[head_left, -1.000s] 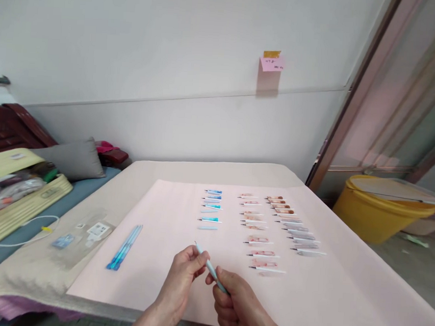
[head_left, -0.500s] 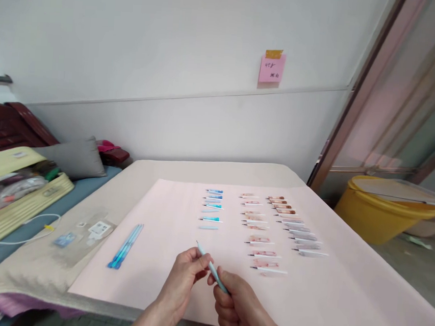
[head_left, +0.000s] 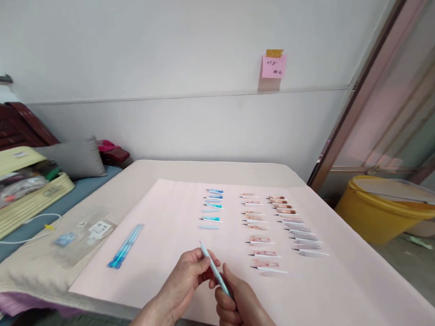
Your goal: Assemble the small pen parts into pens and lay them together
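A light blue pen with a dark tip slants across my two hands, its tip pointing away from me. My left hand pinches its front half between thumb and fingers. Fingers curled, my right hand holds the rear end. Ahead of my hands, a column of blue pen parts lies on the pink sheet. More columns hold pink-patterned pen parts and brown and grey ones. Off to the left lie several blue pens side by side.
An opened clear plastic packet rests on the beige cloth at the left. Beyond it are a yellow box of odds and ends and a grey pillow. A yellow bin stands at right; a pink note hangs on the wall.
The pen has shifted slightly, and more of its length shows between my hands. My right thumb has lifted and straightened a little. The laid-out parts stay where they were.
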`<state>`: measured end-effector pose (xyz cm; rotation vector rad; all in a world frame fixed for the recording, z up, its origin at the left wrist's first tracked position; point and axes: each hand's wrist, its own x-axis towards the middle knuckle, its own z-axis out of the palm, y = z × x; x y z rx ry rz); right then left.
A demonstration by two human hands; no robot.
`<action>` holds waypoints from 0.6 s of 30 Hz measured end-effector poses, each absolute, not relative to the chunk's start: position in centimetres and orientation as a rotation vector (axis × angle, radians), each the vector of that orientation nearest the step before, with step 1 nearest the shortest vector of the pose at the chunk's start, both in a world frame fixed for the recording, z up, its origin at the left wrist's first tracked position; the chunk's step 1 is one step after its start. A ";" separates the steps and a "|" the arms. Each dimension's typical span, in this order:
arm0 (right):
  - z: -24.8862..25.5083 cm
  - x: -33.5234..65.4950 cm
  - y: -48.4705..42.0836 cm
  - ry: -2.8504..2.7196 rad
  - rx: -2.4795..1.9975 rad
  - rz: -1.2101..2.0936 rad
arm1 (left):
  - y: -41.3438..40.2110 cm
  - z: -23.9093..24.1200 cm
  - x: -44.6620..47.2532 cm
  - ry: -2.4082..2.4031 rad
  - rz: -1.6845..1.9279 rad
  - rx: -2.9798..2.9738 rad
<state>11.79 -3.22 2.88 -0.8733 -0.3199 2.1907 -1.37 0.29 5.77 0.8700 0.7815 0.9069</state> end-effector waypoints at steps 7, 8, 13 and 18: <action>1.8 11.6 -2.8 -0.235 -1.002 2.083 | 0.7 5.4 -1.6 0.810 0.920 0.851; 1.7 11.5 -2.7 -0.221 -1.022 2.062 | 0.7 5.3 -1.7 0.817 0.919 0.848; 1.7 11.5 -2.5 -0.178 -1.054 2.020 | 0.9 4.8 -1.8 0.860 0.921 0.818; 1.5 11.7 -2.5 -0.141 -1.092 1.945 | 0.7 4.2 -1.4 0.930 0.897 0.848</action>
